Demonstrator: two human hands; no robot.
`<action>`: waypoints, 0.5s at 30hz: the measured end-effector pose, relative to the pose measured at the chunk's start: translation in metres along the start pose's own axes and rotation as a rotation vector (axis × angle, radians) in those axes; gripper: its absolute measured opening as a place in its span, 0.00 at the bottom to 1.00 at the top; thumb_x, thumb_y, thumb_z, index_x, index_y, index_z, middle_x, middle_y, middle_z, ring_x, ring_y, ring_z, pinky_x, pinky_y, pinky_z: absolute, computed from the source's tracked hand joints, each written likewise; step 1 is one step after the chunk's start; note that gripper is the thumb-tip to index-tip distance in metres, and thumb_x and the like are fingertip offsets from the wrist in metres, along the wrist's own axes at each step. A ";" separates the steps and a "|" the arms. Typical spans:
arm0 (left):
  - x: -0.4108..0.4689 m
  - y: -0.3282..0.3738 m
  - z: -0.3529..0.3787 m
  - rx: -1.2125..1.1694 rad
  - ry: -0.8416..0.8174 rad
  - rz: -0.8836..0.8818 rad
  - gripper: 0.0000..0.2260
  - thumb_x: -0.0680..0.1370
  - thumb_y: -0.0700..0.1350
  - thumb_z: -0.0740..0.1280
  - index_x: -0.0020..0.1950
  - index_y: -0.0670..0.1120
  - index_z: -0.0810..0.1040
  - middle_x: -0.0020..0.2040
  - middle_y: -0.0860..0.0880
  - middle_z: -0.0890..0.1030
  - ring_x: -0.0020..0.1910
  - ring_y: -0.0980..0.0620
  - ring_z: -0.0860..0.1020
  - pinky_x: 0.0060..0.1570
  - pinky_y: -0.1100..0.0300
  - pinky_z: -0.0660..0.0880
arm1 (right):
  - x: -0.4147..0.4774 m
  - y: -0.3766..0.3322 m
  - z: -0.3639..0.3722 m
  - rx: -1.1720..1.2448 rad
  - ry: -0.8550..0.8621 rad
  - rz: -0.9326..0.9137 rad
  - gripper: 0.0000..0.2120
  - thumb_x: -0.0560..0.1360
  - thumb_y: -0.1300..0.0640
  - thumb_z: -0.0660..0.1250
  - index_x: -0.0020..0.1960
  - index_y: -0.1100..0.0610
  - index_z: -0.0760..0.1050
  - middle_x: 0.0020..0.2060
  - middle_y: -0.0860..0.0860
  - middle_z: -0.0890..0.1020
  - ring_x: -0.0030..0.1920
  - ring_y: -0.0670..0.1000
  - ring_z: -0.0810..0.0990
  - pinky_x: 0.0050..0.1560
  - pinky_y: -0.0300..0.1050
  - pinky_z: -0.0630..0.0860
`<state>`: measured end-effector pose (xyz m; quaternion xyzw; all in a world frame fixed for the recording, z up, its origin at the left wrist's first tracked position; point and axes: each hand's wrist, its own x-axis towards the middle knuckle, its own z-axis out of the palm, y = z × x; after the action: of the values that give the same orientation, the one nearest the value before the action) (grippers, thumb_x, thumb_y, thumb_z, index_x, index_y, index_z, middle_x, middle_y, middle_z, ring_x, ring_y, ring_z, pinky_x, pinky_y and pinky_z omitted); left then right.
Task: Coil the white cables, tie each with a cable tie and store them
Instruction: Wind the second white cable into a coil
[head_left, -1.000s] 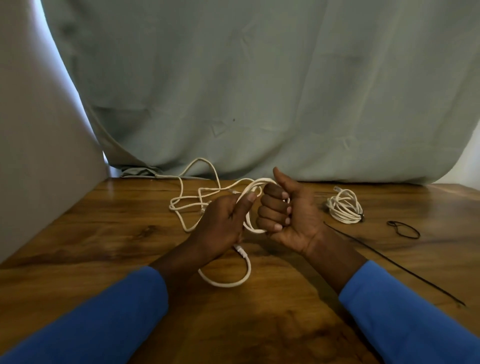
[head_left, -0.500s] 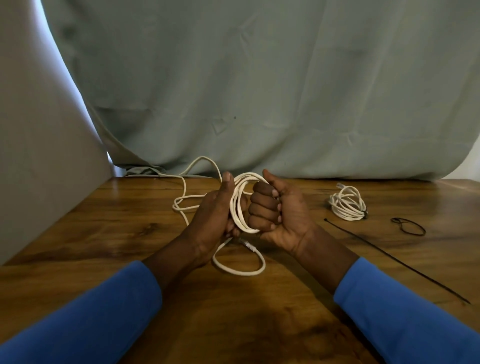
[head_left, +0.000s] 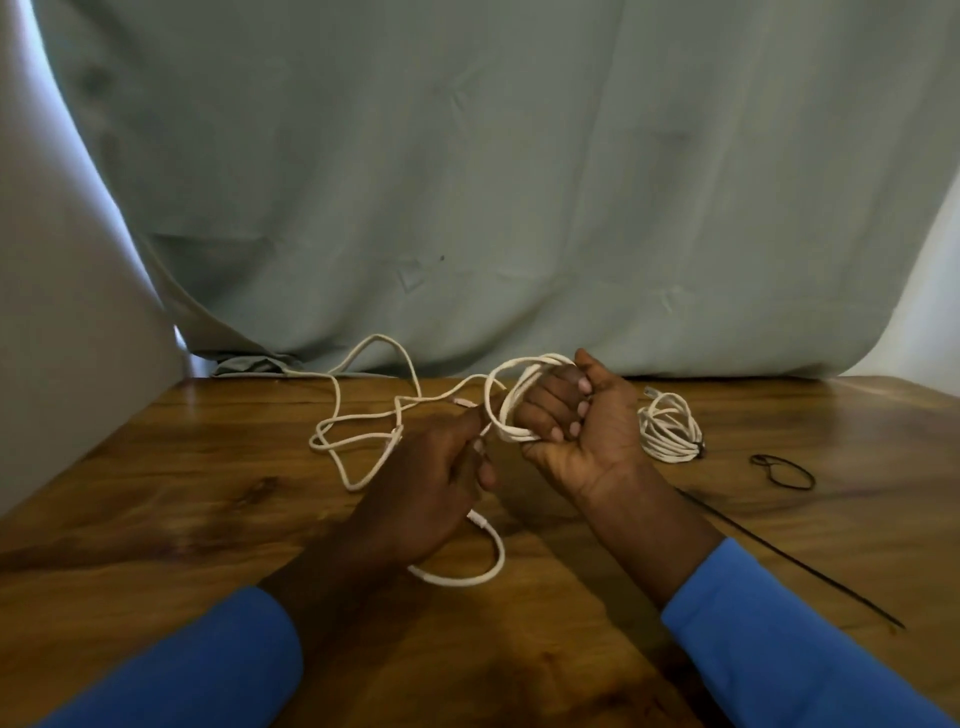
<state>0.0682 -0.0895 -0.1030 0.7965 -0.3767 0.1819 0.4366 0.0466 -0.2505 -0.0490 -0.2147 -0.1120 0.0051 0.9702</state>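
White cable (head_left: 511, 402) was in both hands over the wooden table (head_left: 156, 519). Its free end lay nearest the person: a short curl with a plug came out from beneath the left hand (head_left: 431, 488) and bent back under that wrist, resting on the wood. The left hand, its back turned up, pinched a single strand between thumb and fingers, and that strand rose to the coil just right of it. The right hand (head_left: 582, 426), palm turned to the person, was closed in a fist with several turns of the cable wound round its curled fingers, the loops standing upright on the fist's left side. Blue sleeves (head_left: 182, 665) covered both forearms.

From the far side of the coil the loose run of the cable went off to the left of the left hand, crossing itself in open loops on the table and ending at the far edge under the cloth.

A long black cable tie (head_left: 769, 544) lay straight on the table, running from behind the right wrist outward to the near right. Just beyond the right hand on its right sat a coiled bundle (head_left: 670, 426) of white cable, bound at its right side by something dark. Farther right lay a small black loop (head_left: 782, 470). A grey-green curtain (head_left: 519, 182) hung behind.
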 end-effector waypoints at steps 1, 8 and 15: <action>0.000 -0.001 0.000 0.022 0.005 -0.015 0.11 0.85 0.42 0.61 0.54 0.55 0.80 0.39 0.57 0.83 0.38 0.60 0.80 0.41 0.63 0.73 | -0.001 -0.002 0.001 0.005 0.005 0.003 0.30 0.85 0.49 0.52 0.24 0.53 0.64 0.16 0.46 0.61 0.13 0.44 0.59 0.16 0.36 0.55; 0.007 -0.004 -0.008 0.264 0.024 -0.101 0.11 0.80 0.39 0.66 0.44 0.55 0.79 0.42 0.53 0.83 0.43 0.54 0.81 0.40 0.70 0.69 | -0.009 0.004 0.011 -0.048 -0.061 0.114 0.25 0.83 0.51 0.55 0.27 0.53 0.62 0.17 0.46 0.61 0.19 0.44 0.50 0.19 0.37 0.53; 0.003 0.011 -0.006 0.142 -0.149 0.127 0.05 0.82 0.47 0.67 0.54 0.55 0.82 0.45 0.63 0.80 0.48 0.61 0.79 0.50 0.61 0.75 | -0.001 -0.004 0.000 -0.201 0.085 -0.170 0.30 0.85 0.50 0.53 0.24 0.52 0.64 0.17 0.46 0.60 0.14 0.43 0.57 0.19 0.34 0.51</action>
<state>0.0621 -0.0891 -0.0918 0.8112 -0.4441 0.1757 0.3376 0.0454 -0.2540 -0.0474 -0.3008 -0.0885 -0.0975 0.9446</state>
